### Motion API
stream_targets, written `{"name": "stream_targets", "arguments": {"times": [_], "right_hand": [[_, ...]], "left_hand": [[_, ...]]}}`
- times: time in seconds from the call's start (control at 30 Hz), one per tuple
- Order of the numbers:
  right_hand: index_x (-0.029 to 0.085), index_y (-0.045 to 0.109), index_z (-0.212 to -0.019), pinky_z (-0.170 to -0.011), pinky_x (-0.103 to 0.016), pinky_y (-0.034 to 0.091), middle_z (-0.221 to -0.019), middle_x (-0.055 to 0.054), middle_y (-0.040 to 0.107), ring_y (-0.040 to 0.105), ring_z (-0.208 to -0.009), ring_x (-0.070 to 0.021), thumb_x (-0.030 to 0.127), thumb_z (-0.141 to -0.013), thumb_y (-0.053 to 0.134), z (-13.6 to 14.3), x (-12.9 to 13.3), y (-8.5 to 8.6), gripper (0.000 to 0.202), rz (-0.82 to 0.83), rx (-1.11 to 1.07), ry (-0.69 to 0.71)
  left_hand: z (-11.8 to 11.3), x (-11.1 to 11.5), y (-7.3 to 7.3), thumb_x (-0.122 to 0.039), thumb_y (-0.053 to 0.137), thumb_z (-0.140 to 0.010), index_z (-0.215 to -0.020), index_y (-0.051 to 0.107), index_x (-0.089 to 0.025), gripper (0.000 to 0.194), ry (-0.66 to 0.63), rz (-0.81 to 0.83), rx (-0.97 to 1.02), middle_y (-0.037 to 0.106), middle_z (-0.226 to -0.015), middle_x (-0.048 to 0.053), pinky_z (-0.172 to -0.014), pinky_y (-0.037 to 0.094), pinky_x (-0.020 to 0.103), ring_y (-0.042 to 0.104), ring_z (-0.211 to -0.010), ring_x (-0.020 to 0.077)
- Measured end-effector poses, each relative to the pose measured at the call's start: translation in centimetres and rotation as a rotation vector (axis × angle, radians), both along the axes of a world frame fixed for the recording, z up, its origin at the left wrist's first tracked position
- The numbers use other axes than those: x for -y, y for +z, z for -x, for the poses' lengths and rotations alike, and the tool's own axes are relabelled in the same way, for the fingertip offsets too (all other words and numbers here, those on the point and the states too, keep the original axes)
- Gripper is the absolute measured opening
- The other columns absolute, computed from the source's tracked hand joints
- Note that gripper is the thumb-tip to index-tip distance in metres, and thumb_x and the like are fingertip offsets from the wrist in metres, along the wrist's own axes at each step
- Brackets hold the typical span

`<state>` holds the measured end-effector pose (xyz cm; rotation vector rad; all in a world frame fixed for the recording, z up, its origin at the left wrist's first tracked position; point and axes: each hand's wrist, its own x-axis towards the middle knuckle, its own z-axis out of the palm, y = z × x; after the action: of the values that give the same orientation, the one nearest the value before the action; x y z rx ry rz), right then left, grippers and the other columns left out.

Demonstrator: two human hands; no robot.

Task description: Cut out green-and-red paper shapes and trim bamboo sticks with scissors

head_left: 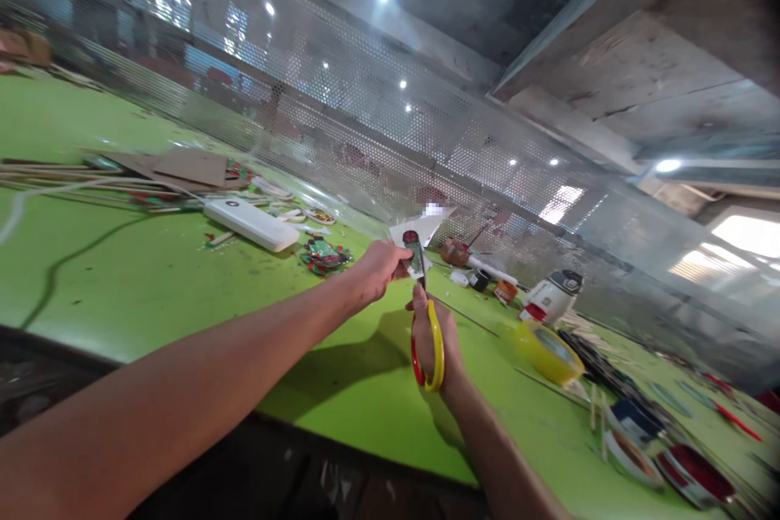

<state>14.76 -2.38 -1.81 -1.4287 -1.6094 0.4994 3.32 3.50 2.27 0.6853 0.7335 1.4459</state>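
Here, the left hand [383,270] tightly pinches one white paper [399,236] just beyond the right hand [449,341], whose fingers curl around one pair of scissors [439,345]. One tape roll [541,359] lies right of both.

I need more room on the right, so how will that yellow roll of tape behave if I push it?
The yellow roll of tape would probably slide rather than roll, since it seems to lie flat on the green tabletop. Its low, wide ring shape should resist tipping. Stood on its round edge, it might roll away.
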Motion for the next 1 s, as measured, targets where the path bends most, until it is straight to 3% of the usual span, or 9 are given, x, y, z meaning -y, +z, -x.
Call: {"name": "stream_targets", "arguments": {"times": [0.23, 0.47, 0.67, 0.8, 1.0], "right_hand": [[0.019, 0.058, -0.066, -0.048, -0.026, 0.03, -0.054, -0.001, 0.054, 0.047, -0.049, -0.0148, 0.061, -0.086, 0.034, -0.5, -0.5, -0.4, 0.052, -0.059, 0.161, 0.033], [0.018, 0.057, -0.066, -0.048, -0.025, 0.031, -0.055, -0.001, 0.055, 0.048, -0.05, -0.0144, 0.06, -0.087, 0.033, -0.5, -0.4, -0.5, 0.053, -0.057, 0.169, 0.018], [0.018, 0.057, -0.064, -0.048, -0.025, 0.029, -0.053, 0.0, 0.052, 0.045, -0.05, -0.0139, 0.059, -0.087, 0.033, -0.6, -0.6, -0.6, 0.053, -0.067, 0.193, 0.026], [0.018, 0.058, -0.065, -0.046, -0.025, 0.028, -0.051, 0.0, 0.05, 0.044, -0.048, -0.014, 0.06, -0.087, 0.033, -0.4, -0.4, -0.6, 0.053, -0.047, 0.195, 0.039], [0.019, 0.06, -0.067, -0.049, -0.026, 0.031, -0.054, -0.003, 0.057, 0.05, -0.051, -0.0163, 0.059, -0.087, 0.034, -0.2, -0.2, -0.5, 0.053, -0.053, 0.233, 0.071]], "left_hand": [[0.0, 0.2, 0.2, 0.0, 0.061, -0.073, -0.088, 0.062, -0.005, 0.015, -0.006, 0.007, 0.004, 0.064, -0.067, 0.008, -0.067, 0.053, 0.03, 0.062, -0.063, 0.015], [0.1, 0.3, 0.2, 0.001, 0.055, -0.073, -0.085, 0.062, -0.005, 0.016, -0.009, 0.016, -0.007, 0.063, -0.061, 0.008, -0.065, 0.051, 0.029, 0.059, -0.057, 0.0135], [0.4, -0.3, -0.2, -0.015, 0.057, -0.077, -0.078, 0.061, -0.009, 0.007, -0.004, 0.04, 0.009, 0.063, -0.064, 0.008, -0.058, 0.048, 0.029, 0.057, -0.052, 0.013], [0.5, -0.7, -0.2, -0.013, 0.061, -0.075, -0.077, 0.062, -0.01, 0.005, 0.085, 0.049, 0.045, 0.064, -0.068, 0.006, -0.056, 0.047, 0.026, 0.057, -0.053, 0.0112], [0.3, -0.9, -0.1, -0.006, 0.064, -0.071, -0.067, 0.059, -0.011, 0.008, 0.18, 0.04, 0.059, 0.059, -0.059, 0.001, -0.046, 0.036, 0.019, 0.049, -0.046, 0.0071]]}}
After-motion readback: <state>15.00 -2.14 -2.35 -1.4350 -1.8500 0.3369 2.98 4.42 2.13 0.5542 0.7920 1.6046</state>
